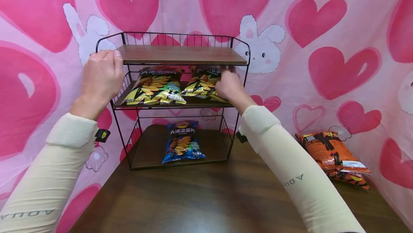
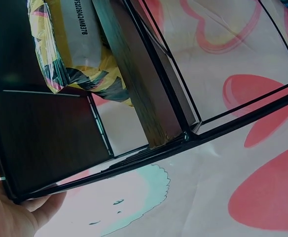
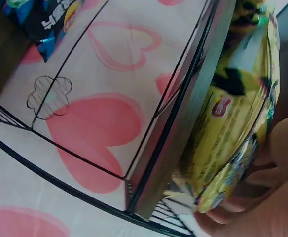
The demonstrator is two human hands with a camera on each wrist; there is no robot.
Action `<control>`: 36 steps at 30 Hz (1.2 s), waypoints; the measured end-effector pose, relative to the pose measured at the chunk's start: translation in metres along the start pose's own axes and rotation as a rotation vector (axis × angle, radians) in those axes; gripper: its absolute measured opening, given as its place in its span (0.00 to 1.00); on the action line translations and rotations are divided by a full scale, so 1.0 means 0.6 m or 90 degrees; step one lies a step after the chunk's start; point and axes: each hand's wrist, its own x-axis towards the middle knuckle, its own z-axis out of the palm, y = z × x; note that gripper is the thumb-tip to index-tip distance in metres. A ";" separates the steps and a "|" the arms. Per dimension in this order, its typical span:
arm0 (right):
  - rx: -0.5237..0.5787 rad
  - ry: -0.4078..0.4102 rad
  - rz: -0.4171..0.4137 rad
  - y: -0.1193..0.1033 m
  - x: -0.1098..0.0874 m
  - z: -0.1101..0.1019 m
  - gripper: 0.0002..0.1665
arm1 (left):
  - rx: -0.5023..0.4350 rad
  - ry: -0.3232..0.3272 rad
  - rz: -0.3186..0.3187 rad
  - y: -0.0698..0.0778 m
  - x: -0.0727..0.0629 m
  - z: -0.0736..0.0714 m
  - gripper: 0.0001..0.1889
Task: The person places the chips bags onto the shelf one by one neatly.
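My left hand point(image 1: 104, 73) grips the black metal frame at the upper left corner of a tiered rack with wooden shelves point(image 1: 184, 54). In the left wrist view its fingers point(image 2: 48, 207) curl around the frame's dark bar. On the middle shelf, my right hand point(image 1: 230, 84) holds the right edge of a yellow-and-black chip bag point(image 1: 203, 82), its fingertips partly hidden under the top shelf. The right wrist view shows the fingers point(image 3: 260, 180) against the side of this bag. Left of it lies another yellow-and-black chip bag point(image 1: 156, 88).
A blue chip bag point(image 1: 183, 141) leans back on the bottom shelf point(image 1: 146, 147). Orange chip bags point(image 1: 332, 154) lie stacked on the table point(image 1: 193, 197) at the right. A pink cloth with hearts and rabbits point(image 1: 180, 7) hangs close behind the rack.
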 end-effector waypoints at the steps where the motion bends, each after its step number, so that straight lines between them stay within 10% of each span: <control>1: -0.039 0.016 -0.024 -0.005 -0.004 0.002 0.32 | 0.000 0.003 -0.001 0.000 0.000 0.001 0.31; 11: -0.173 -0.050 -0.101 -0.034 -0.024 0.029 0.41 | -0.007 0.018 -0.001 -0.001 0.000 0.004 0.31; 36: -0.172 -0.231 -0.187 0.005 -0.017 0.012 0.38 | -0.002 0.040 0.001 0.017 0.000 0.003 0.29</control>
